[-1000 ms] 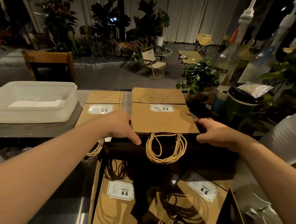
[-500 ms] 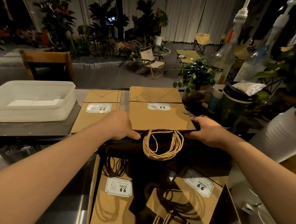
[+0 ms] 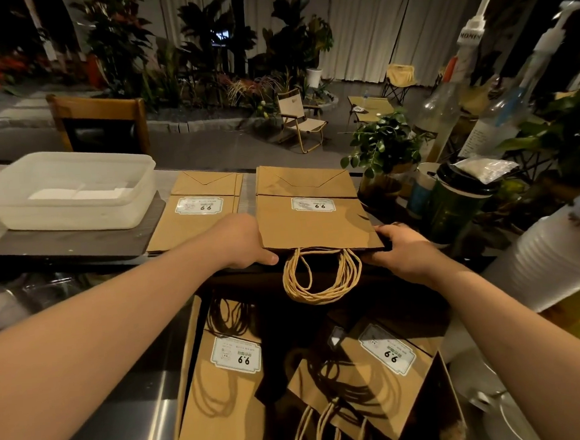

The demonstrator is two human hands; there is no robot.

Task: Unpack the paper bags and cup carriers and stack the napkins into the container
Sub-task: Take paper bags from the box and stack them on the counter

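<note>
A stack of flat brown paper bags lies on the counter with its twine handles hanging over the near edge. My left hand grips the stack's near left corner, and my right hand grips its near right corner. A second stack of bags lies just left of it. Below, an open cardboard box holds several more bags. A white plastic container with white napkins inside stands at the far left of the counter.
A potted plant, a dark lidded cup and tall syrup bottles crowd the right side. Stacked white lids stand at the far right. A steel surface runs along the box's left.
Both hands have closed in on the right stack's near corners, and the stack sits slightly nearer the left stack. The view shifted a little.
</note>
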